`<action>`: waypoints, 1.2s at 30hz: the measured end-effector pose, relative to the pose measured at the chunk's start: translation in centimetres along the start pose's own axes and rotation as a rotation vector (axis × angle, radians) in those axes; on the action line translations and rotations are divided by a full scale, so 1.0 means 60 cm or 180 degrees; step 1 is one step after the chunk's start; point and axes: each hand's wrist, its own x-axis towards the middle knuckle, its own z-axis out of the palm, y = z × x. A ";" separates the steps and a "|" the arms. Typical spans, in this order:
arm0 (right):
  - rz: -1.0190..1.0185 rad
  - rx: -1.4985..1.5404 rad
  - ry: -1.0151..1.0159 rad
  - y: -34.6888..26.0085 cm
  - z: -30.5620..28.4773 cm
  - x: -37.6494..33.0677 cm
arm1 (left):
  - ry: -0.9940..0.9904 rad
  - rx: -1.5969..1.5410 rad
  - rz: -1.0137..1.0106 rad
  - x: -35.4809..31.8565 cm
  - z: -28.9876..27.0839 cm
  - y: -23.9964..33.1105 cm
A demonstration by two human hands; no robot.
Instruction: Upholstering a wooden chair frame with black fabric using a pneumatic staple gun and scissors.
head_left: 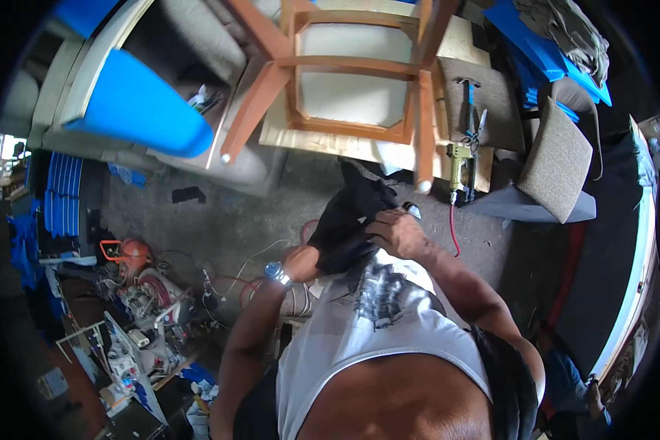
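Note:
In front of my body hangs a bunched black cloth (348,220), folded and loose at its far end. My right hand (400,233) is closed on the right edge of the cloth, its fingers curled inward. My left hand (302,262), with a silver watch (277,273) on the wrist, goes into the near left part of the cloth; its fingers are hidden there. Just past my right hand shows a small shiny piece (412,210) that I cannot make out. Beyond the cloth, an upturned wooden chair frame (356,64) rests on a wooden board.
Right of the chair frame lie a green nail gun (458,167) with a red hose, a hammer (468,106) and a grey cushion (499,103). Another padded piece (557,158) leans farther right. A blue panel (139,106) stands at left. Hoses and an orange-topped machine (133,254) clutter the floor.

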 end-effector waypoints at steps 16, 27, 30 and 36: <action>0.2041 -0.0925 -0.1343 -0.075 0.007 -0.111 | 0.2066 -0.1046 0.1538 -0.067 -0.177 -0.161; 0.0538 0.0182 0.1341 -0.247 -0.053 0.058 | 0.0606 -0.4542 0.1856 0.038 -0.282 0.039; 0.0911 0.0724 0.1540 -0.271 -0.015 0.054 | 0.0908 -0.4734 0.1702 0.053 -0.280 0.033; 0.0844 0.2213 0.2149 -0.207 -0.036 0.095 | 0.1458 -0.4494 0.1618 0.076 -0.259 0.055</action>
